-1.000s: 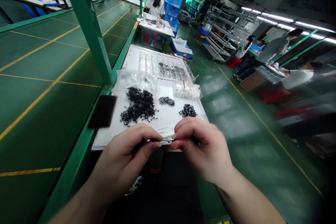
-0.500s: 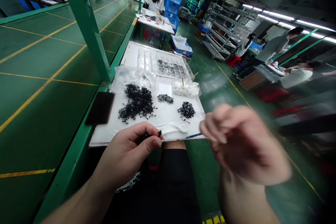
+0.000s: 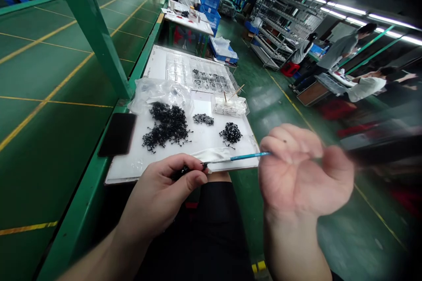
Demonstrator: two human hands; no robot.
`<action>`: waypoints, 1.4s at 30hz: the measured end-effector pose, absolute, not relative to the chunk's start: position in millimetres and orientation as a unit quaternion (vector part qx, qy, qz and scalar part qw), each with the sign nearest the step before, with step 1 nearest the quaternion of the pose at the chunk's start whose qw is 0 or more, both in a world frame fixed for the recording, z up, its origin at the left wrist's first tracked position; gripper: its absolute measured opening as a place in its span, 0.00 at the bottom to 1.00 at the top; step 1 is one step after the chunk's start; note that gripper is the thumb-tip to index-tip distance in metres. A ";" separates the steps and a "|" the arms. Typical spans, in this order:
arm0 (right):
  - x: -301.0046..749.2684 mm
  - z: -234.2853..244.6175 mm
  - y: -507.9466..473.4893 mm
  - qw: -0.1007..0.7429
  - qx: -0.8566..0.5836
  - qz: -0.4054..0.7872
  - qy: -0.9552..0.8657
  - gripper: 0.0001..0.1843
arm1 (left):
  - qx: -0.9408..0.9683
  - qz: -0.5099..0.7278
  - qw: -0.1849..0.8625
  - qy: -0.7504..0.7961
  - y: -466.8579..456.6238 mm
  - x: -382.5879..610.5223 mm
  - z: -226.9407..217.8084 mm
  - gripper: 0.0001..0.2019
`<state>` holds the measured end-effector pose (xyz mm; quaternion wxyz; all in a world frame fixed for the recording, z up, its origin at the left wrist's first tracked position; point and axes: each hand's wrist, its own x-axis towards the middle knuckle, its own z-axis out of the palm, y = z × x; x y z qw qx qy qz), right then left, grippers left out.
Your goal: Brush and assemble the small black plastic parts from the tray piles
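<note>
My left hand (image 3: 165, 184) is closed around small black plastic parts (image 3: 205, 165), one of which pokes out between thumb and forefinger. Turned palm up, my right hand (image 3: 300, 171) holds a thin blue-handled brush (image 3: 249, 156) among its curled fingers, thumb apart. The brush tip reaches the black part at my left fingertips; whether it touches, I cannot tell. A dark speck shows on the right fingers. Beyond the hands lie a large tangled heap of black parts (image 3: 168, 125), a small pile (image 3: 203, 119) and a round pile (image 3: 231, 132). A white cloth (image 3: 214, 153) lies near the board's front edge.
A dark flat tablet-like object (image 3: 117, 134) lies left of the white board (image 3: 198, 142). Behind the heap are a clear plastic bag (image 3: 158, 92), a box with white contents and sticks (image 3: 230, 105), and compartment trays (image 3: 211, 80). A green post (image 3: 89, 26) rises at left. Other people work farther off.
My right hand has turned palm up, and the brush now points across to my left fingertips. My left hand keeps its grip. The whole view has shifted slightly.
</note>
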<state>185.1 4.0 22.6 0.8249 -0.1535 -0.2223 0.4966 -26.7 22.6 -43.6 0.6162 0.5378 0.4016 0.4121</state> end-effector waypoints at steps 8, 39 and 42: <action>181.6 13.1 7.1 0.820 -0.193 0.489 -0.226 0.19 | 0.562 0.407 0.603 0.394 19.1 -21.7 -38.9 0.06; 212.5 -95.9 185.9 0.032 -0.805 0.164 -0.569 0.12 | 0.483 0.403 0.614 0.476 21.1 -50.2 -58.7 0.17; 211.3 -108.8 199.0 -0.016 -0.818 0.164 -0.551 0.17 | 0.478 0.406 0.608 0.486 23.6 -53.3 -60.2 0.19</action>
